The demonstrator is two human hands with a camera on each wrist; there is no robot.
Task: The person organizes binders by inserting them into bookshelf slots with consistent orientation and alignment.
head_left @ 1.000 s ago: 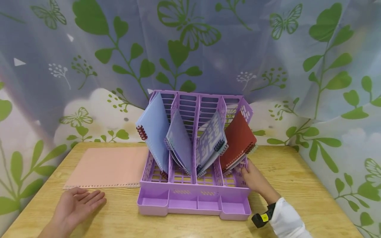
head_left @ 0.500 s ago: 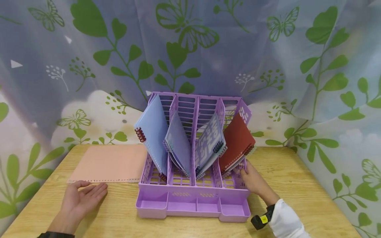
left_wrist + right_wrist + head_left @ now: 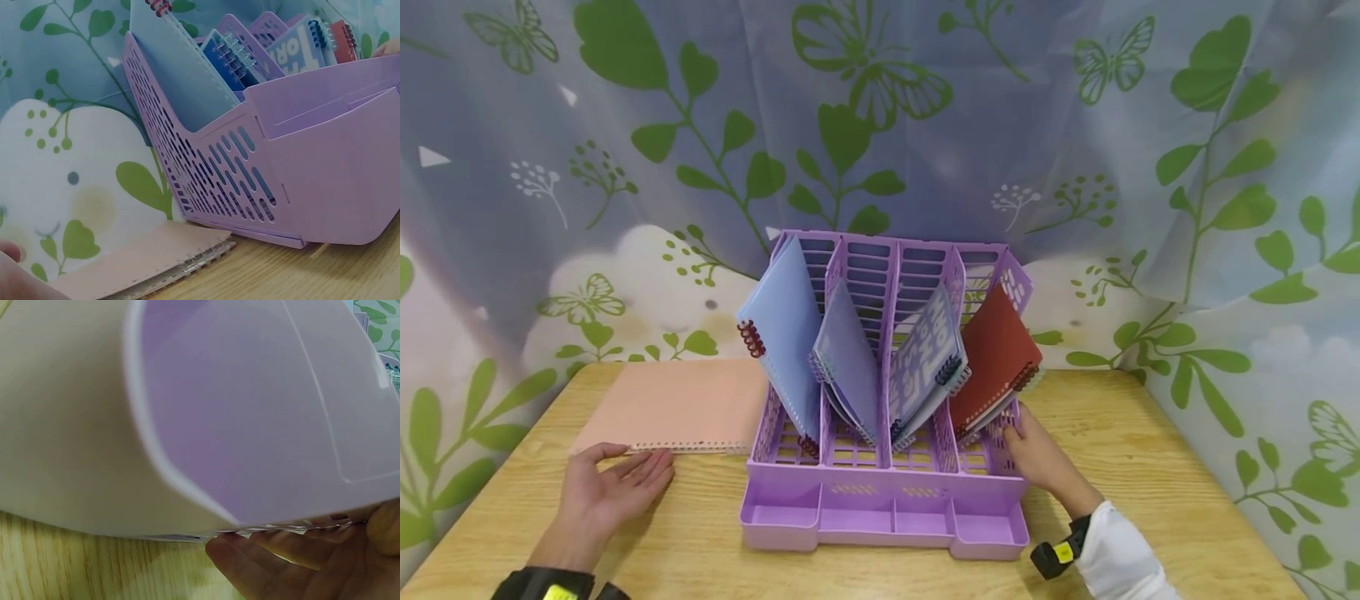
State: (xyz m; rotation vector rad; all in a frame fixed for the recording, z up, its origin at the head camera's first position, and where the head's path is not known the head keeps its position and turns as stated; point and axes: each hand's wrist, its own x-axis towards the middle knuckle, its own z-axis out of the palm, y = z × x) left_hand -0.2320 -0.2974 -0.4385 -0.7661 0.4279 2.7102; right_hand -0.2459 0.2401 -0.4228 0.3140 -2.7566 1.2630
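Observation:
A purple desk file organizer (image 3: 925, 483) stands mid-table, a spiral notebook leaning in each compartment: light blue (image 3: 782, 333), dark blue-violet (image 3: 852, 358), one with white lettering (image 3: 928, 358), and red (image 3: 1000, 358). My right hand (image 3: 1041, 458) grips the organizer's right side wall, thumb over its edge and fingers along the outside. To the left, a pink spiral notebook (image 3: 673, 404) lies flat, its spiral edge facing me. My left hand (image 3: 610, 496) is palm up at that edge, its fingers loosely extended and its thumb by the near left corner.
Small open trays (image 3: 925, 518) line the organizer's front. The wooden table (image 3: 1135, 467) reaches back to a patterned cloth backdrop (image 3: 880, 167), which also closes in both sides. Each wrist carries a black strap with a camera (image 3: 1060, 554).
My left hand has moved slightly forward, up to the pink notebook's spiral edge, and the notebook has shifted a little away from me. My right hand keeps its grip on the organizer.

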